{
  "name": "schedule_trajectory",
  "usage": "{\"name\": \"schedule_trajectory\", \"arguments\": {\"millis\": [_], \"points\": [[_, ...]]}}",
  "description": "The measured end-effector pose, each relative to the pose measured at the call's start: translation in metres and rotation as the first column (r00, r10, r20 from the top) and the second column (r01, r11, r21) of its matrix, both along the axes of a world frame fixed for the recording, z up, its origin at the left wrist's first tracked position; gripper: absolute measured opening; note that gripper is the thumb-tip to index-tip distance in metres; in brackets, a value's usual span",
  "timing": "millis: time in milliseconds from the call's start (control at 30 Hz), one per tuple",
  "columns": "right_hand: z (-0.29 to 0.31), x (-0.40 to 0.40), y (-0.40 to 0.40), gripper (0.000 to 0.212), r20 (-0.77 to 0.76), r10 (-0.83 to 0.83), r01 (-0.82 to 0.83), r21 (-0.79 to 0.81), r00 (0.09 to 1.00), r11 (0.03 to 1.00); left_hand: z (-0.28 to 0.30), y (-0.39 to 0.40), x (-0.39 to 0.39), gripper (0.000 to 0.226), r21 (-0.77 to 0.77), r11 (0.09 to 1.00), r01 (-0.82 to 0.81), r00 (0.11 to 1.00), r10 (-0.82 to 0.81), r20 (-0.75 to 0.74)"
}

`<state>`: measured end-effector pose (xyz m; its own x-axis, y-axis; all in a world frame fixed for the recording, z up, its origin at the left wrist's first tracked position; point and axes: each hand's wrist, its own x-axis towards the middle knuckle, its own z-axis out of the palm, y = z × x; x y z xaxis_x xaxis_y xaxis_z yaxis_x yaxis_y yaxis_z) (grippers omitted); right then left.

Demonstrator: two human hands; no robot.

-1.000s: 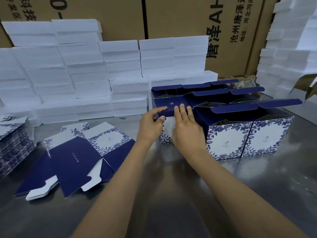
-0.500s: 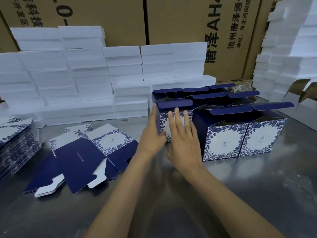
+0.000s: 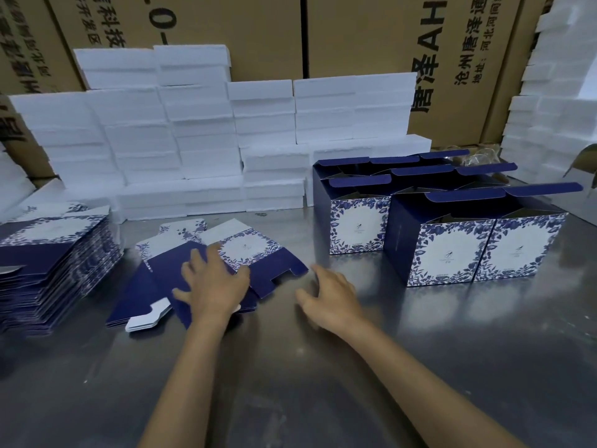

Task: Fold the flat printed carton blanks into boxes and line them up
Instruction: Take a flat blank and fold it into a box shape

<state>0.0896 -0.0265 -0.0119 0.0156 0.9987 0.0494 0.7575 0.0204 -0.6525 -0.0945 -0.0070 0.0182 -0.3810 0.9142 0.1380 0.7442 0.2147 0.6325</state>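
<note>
Behind foam blocks [image 3: 206, 137], brown cartons [image 3: 355, 37] read "AH".

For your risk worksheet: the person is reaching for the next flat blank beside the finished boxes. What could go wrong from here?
1. The left hand rests flat on several overlapping loose blanks; it may drag up two at once.
2. The folded boxes stand with lid flaps open; the right hand hovers close by and could knock the row askew.
3. The tall blank stack leans and might slide.
</note>
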Motion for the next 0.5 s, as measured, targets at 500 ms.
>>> {"name": "schedule_trajectory", "arguments": {"millis": [500], "points": [[0.013, -0.043, 0.051, 0.062, -0.316, -0.072, 0.063, -0.038, 0.946, 0.997, -0.002, 0.003, -0.042, 0.096, 0.192, 0.961, -0.201, 0.942, 0.136, 0.307]]}}
